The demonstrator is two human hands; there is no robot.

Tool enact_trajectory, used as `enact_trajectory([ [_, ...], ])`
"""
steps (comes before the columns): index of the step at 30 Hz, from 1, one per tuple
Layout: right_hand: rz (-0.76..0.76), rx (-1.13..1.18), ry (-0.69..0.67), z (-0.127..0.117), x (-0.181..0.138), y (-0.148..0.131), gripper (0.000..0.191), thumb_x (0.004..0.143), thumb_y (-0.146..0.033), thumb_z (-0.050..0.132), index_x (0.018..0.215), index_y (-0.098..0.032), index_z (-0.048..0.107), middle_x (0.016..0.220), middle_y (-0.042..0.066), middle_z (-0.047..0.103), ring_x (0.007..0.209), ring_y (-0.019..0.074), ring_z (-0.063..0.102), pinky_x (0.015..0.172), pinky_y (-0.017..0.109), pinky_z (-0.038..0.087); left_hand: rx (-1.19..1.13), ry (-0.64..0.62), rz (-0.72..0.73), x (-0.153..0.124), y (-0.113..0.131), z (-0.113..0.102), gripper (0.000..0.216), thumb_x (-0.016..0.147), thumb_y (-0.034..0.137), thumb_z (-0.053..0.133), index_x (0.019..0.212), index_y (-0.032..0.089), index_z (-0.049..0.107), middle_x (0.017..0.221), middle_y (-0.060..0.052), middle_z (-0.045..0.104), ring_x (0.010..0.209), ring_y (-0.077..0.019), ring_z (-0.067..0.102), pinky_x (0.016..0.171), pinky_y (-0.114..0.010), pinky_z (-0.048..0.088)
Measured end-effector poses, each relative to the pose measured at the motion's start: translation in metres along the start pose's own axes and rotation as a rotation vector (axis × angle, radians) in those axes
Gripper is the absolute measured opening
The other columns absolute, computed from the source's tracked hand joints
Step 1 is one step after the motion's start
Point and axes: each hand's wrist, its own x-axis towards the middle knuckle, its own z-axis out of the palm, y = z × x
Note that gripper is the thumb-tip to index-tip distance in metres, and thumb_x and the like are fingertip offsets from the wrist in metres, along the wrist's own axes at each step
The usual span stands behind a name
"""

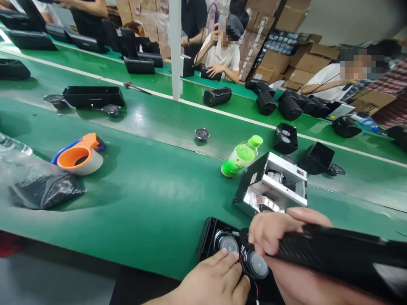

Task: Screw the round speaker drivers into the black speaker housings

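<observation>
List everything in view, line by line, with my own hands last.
speaker housing: one, black, near edge, under the hands
drivers: two, round, grey, inside the housing
grille panel: one, black, in right hand
metal box: one, silver, beyond the housing
bottle: one, green, left of the box
tape dispenser: one, orange and blue, left
plastic bags: clear and black, far left
loose driver: one, dark, centre
co-workers: several, far side
left hand: fingertips on a driver
right hand: gripping grille panel
</observation>
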Motion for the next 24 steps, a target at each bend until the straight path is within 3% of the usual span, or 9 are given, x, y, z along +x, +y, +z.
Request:
enact_trajectory([
  [3,-0.03,0.018,-0.014,0.014,0.005,0.024,0.098,0.077,-0.111,0.027,0.111,-0.033,0.075,0.054,-0.006,0.059,0.04,0.0152,0.049,0.041,0.029,0.046,-0.02,-0.099,-0.005,0.004,0.001,-0.008,0.018,0.11,0.029,0.061,0.118,0.019,0.074,0.118,-0.004,0.085,0.118,-0.0215,0.079,0.114,-0.038,0.057],
  [9,0.047,0.038,-0.091,0.008,0.009,0.036,0.093,0.073,-0.111,0.041,0.108,-0.032,0.075,0.055,-0.004,0.062,0.043,0.0181,0.053,0.042,0.032,0.048,-0.05,-0.15,-0.038,0.006,0.002,-0.016,0.025,0.113,0.031,0.055,0.12,0.018,0.075,0.12,-0.004,0.084,0.122,-0.0219,0.077,0.116,-0.038,0.057],
  [24,0.058,0.004,-0.02,0.012,0.002,0.035,0.092,0.073,-0.111,0.044,0.104,-0.031,0.077,0.055,-0.002,0.061,0.042,0.0186,0.052,0.043,0.035,0.046,-0.064,-0.174,-0.045,0.006,0.003,-0.018,0.03,0.113,0.033,0.053,0.121,0.015,0.076,0.126,-0.008,0.083,0.125,-0.024,0.076,0.118,-0.039,0.055],
])
